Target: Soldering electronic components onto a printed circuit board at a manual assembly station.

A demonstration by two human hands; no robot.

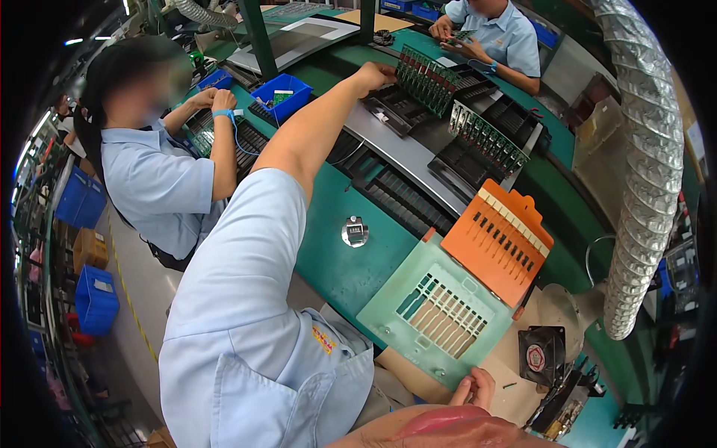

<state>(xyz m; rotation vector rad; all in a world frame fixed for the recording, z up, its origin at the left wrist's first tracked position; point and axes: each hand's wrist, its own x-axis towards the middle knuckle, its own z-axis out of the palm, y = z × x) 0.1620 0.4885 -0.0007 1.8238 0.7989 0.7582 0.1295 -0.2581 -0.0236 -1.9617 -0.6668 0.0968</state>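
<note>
The left hand (pixel 376 75) is reaching far across the green bench (pixel 336 254), its grip curling closed against the near end of a rack of green circuit boards (pixel 427 78) standing in a black tray (pixel 399 108). The right hand (pixel 474 388) is resting at the lower edge, fingers loosely bent on a pale green slotted plate (pixel 437 313); whether it is grasping cannot be told. An orange slotted plate (pixel 499 239) is lying just beside, and a blue bin (pixel 282 95) is sitting to the left.

Pale blue short-sleeved work shirt; small red-yellow emblem on chest; forearms bare; left hand (pixel 376 75) and right hand (pixel 473 388) ungloved.
</note>
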